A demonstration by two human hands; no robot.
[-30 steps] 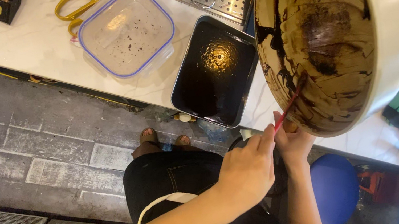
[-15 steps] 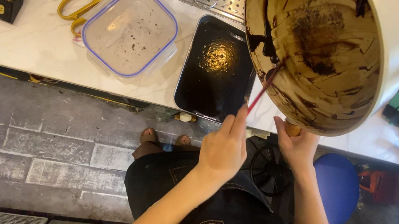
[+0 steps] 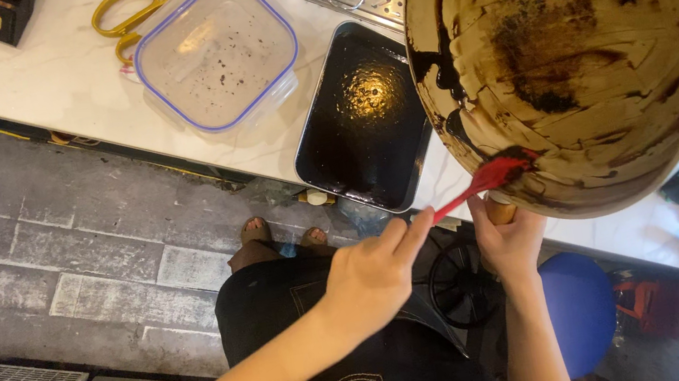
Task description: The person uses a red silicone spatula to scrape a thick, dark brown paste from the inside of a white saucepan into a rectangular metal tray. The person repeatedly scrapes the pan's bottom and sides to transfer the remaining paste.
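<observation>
Left hand [image 3: 372,277] gripping red silicone spatula [image 3: 485,182], scraping tilted batter-smeared white bowl [image 3: 573,50]; right hand [image 3: 510,240] clamping its handle. Keep blade flat over black baking tray [image 3: 365,122].

The white mixing bowl [image 3: 582,49], smeared inside with brown batter, was tilted above the worktop's near edge, a red spatula [image 3: 489,179] scraping its lower wall

Single head camera, looking steeply down, close above counter [image 3: 18,79]
</observation>
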